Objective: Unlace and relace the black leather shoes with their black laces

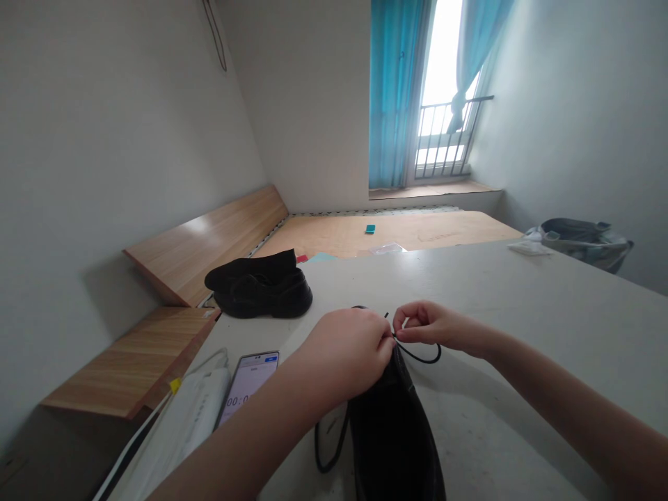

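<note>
A black shoe (396,431) stands on the white table with its opening toward me. My left hand (358,344) reaches over the front of the shoe, fingers closed at the lacing; what lies between its fingertips is partly hidden. Beside it, my right hand (425,323) pinches the black shoelace (431,361) with thumb and forefinger. One part of the lace curves out in a loop under the right hand. Another loop hangs down at the left side of the shoe onto the table.
A pair of black shoes (261,289) sits at the table's far left edge. A phone (250,383) showing a timer lies left of my arm, beside a white power strip (193,403). Behind the white table (495,299) is a wooden bed board (334,233); a bag (587,240) is at right.
</note>
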`<act>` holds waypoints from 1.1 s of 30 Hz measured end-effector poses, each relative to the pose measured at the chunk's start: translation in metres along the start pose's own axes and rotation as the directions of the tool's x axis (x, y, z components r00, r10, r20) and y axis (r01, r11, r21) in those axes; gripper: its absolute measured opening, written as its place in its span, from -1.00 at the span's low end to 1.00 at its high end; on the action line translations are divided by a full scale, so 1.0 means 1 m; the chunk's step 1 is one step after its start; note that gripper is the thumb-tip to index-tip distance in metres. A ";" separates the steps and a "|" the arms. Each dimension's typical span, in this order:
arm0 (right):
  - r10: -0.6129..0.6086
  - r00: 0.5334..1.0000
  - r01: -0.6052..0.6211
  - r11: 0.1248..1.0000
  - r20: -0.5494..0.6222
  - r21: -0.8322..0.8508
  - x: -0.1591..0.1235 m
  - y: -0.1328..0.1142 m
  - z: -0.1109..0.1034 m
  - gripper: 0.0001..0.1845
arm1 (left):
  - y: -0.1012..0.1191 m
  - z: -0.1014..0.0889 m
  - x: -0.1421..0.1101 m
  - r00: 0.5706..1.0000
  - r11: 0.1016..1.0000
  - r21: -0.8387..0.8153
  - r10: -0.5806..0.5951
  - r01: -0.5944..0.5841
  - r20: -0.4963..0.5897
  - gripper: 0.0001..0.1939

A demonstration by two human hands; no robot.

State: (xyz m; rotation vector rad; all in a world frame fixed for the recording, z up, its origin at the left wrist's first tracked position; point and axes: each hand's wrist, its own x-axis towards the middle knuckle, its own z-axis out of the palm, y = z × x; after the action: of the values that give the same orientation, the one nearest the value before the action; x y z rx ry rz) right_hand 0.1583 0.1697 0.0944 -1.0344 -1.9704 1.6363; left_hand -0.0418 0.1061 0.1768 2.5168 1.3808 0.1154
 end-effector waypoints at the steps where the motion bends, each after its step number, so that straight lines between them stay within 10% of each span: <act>1: 0.008 1.000 -0.007 1.000 0.013 -0.013 -0.001 -0.001 -0.001 -0.58 | 0.000 0.002 0.002 1.000 1.000 0.001 -0.010 0.010 -0.004 -0.66; 33: -0.068 0.987 0.066 0.998 0.145 0.017 -0.001 0.003 0.002 -0.62 | -0.010 0.007 0.015 0.995 0.985 -0.145 -0.094 0.097 0.026 -0.78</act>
State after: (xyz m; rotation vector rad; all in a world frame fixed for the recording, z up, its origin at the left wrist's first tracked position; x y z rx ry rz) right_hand 0.1584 0.1672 0.0915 -0.8570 -2.0610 1.7283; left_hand -0.0405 0.1222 0.1663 2.3229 1.4280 0.1677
